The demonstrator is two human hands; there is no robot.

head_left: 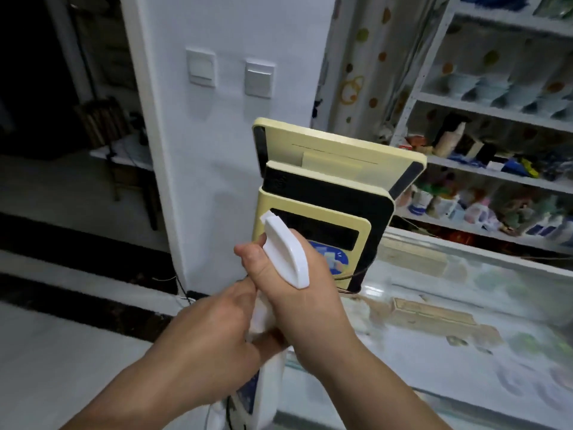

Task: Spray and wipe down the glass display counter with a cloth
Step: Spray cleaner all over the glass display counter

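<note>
My right hand [299,290] grips the neck of a spray bottle, whose white trigger head [285,252] sticks up above my knuckles. My left hand [217,330] is closed on a white cloth [263,318] held against the bottle just below my right hand. More of the cloth [266,389] hangs down under both hands, with a dark blue patch showing. The glass display counter [449,352] stretches from my hands to the right, its top reflecting light, boxes visible beneath the glass.
A yellow and black payment terminal with a screen [325,187] stands on the counter's left end behind my hands, a cable at its base. A white pillar with two wall switches [229,72] rises behind it. Shelves of bottles and goods [496,169] line the back right.
</note>
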